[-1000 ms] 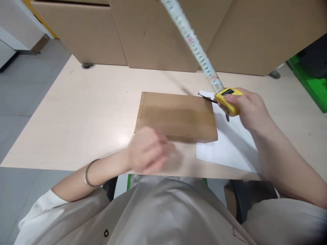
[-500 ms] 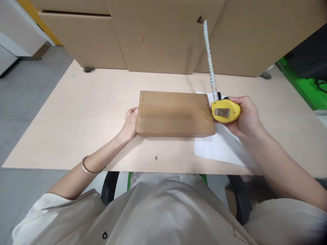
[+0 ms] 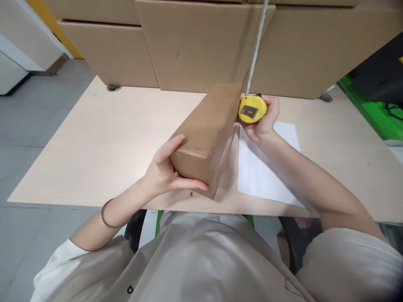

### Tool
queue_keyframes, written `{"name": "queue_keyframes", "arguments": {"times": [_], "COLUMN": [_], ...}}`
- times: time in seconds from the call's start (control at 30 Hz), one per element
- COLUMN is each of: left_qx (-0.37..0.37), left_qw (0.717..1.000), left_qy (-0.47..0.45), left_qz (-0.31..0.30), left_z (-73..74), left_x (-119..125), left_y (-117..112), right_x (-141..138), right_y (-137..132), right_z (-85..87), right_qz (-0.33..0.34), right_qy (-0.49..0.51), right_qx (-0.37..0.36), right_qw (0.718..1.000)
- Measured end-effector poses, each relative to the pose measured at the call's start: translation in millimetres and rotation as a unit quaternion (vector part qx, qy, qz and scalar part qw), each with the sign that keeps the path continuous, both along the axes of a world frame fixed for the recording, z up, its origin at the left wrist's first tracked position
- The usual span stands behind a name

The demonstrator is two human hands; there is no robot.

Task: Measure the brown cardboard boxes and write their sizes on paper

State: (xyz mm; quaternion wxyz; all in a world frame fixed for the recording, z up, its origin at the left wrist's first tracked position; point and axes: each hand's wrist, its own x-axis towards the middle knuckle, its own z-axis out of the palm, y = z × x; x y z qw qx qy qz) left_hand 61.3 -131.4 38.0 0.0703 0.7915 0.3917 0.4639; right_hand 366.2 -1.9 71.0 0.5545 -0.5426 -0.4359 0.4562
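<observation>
A flat brown cardboard box point(image 3: 209, 126) stands tilted up on one long edge on the light wooden table point(image 3: 110, 138). My left hand point(image 3: 166, 172) grips its near end, thumb along the bottom and fingers over the top. My right hand point(image 3: 262, 121) holds a yellow tape measure point(image 3: 252, 108) against the box's far right corner. Its white blade point(image 3: 256, 42) runs up and away, out of the top of the view.
A white printed sheet point(image 3: 264, 167) lies on the table under my right forearm. Large cardboard boxes point(image 3: 195, 42) stand along the table's far edge. A green object point(image 3: 368, 105) sits at the right; grey floor lies to the left.
The box has been lifted from lying flat and turned onto its edge by my left hand. My right hand has carried the tape measure farther from me, still beside the box.
</observation>
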Motion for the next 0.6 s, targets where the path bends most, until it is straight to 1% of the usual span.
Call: {"name": "queue_keyframes", "arguments": {"times": [0.07, 0.13, 0.23, 0.33, 0.43, 0.5, 0.53, 0.6], "left_qx": [0.027, 0.050, 0.088, 0.149, 0.179, 0.196, 0.197, 0.154], "left_qw": [0.999, 0.996, 0.980, 0.963, 0.953, 0.952, 0.959, 0.982], "left_qy": [0.024, 0.075, 0.179, 0.224, 0.241, 0.229, 0.198, 0.100], "left_qz": [-0.003, -0.004, 0.008, 0.026, 0.049, 0.049, 0.044, 0.044], "left_z": [-2.0, -0.9, 5.9, 14.6, 22.3, 28.2, 32.1, 42.1], "left_x": [6, 13, 26, 43, 51, 46, 39, 20], "left_y": [-13, -25, -37, -42, -42, -38, -33, -15], "right_x": [-6, -10, -14, -12, 4, 24, 36, 62], "right_y": [5, 10, 17, 19, 14, 7, 3, -4], "right_z": [-6.8, -12.1, -17.7, -16.9, -4.6, 10.2, 19.0, 37.8], "right_qz": [0.001, 0.003, 0.006, 0.015, 0.048, 0.083, 0.108, 0.134], "right_qy": [0.002, -0.012, -0.042, -0.051, -0.049, -0.069, -0.084, -0.114], "right_qx": [0.000, 0.011, 0.019, -0.010, -0.026, -0.028, -0.033, -0.072], "right_qw": [1.000, 1.000, 0.999, 0.999, 0.997, 0.994, 0.990, 0.982]}}
